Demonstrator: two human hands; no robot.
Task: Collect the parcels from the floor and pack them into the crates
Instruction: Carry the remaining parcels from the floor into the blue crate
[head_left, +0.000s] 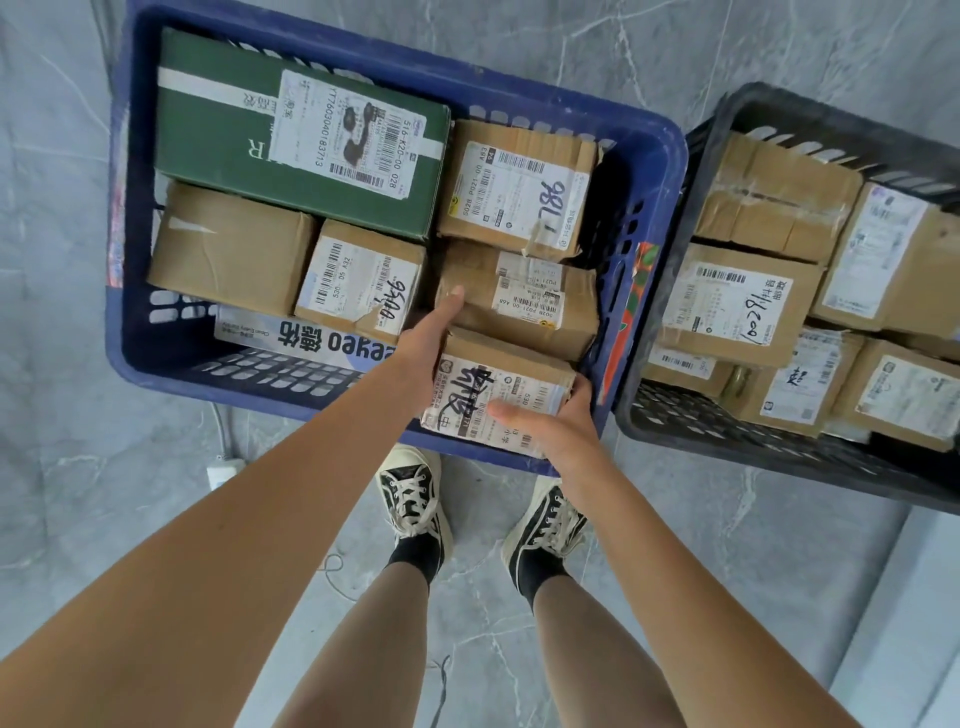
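While our left hand (423, 343) and right hand (553, 423) grip one labelled brown cardboard parcel (498, 389) inside the blue plastic crate (644, 171), beside the black plastic crate (727, 431), we count two crates on grey marble floor (78, 467).

Grey marbled floor (675, 571), black-and-white sneakers (413, 499), white cord — perhaps a power strip (223, 470)

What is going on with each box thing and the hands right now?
Blue plastic crate: nearly full of parcels.
Black plastic crate: nearly full of parcels.
Small brown cardboard parcel with black scribbled label: held over the blue crate's near corner.
Left hand: gripping that parcel's left side.
Right hand: gripping its right side.
Green cardboard box: closed, taped, lying flat.
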